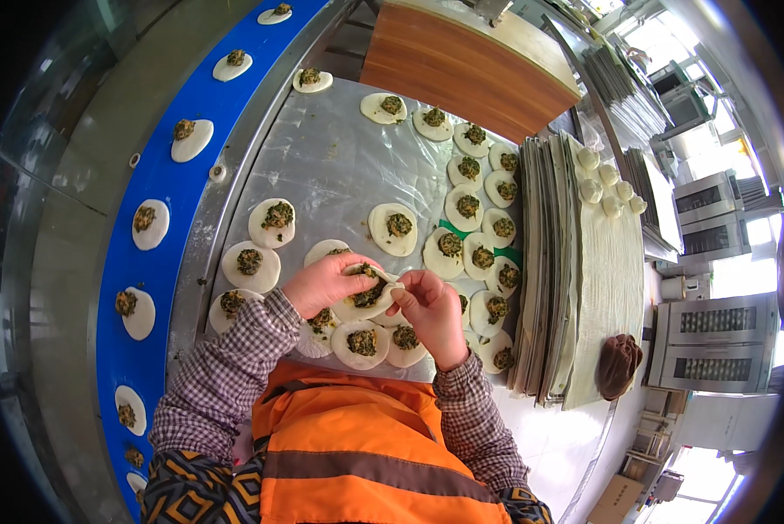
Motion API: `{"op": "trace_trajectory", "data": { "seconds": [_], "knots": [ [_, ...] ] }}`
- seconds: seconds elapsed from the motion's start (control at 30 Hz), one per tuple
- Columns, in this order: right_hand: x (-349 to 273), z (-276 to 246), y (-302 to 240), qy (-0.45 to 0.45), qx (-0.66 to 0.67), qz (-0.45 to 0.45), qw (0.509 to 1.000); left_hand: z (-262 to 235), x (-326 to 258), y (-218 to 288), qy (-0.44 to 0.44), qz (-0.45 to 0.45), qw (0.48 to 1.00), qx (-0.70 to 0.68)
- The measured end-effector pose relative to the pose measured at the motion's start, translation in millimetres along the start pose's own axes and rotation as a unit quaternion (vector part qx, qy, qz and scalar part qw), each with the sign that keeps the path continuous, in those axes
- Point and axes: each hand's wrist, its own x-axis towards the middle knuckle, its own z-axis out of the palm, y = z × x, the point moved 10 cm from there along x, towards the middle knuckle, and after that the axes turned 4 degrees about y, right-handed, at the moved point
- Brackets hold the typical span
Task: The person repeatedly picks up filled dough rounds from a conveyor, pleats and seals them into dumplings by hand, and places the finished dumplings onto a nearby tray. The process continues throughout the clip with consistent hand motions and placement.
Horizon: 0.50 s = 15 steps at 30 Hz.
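Dumpling wrapper with green filling sits pinched between the fingertips of both hands — left hand cupping beneath, right hand pressing its rim. Sealing evenly, filling kept off the seam, looks wise. Around it, filled wrappers crowd close; bare steel table lies beyond, blue conveyor belt farther left.

A brown cardboard box is seen at the lower right edge, on the floor beside the worktable, flat-sided and tan, with dark print on its face too small to be made out. No labels, signs or lit screens can be told apart anywhere else in view
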Motion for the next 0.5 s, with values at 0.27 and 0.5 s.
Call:
{"op": "trace_trajectory", "data": {
  "seconds": [0.27, 0.5],
  "knots": [
    [-1.6, 7.4, -31.5, -0.017, -0.266, -0.163, 0.950, 9.7, -8.5, 6.1, -0.032, -0.045, 0.952, 0.300],
    [-2.5, 4.9, -15.7, -0.014, -0.177, -0.110, 0.978, 21.6, -1.8, 37.7, -0.036, 0.182, 0.909, 0.372]
  ]
}}
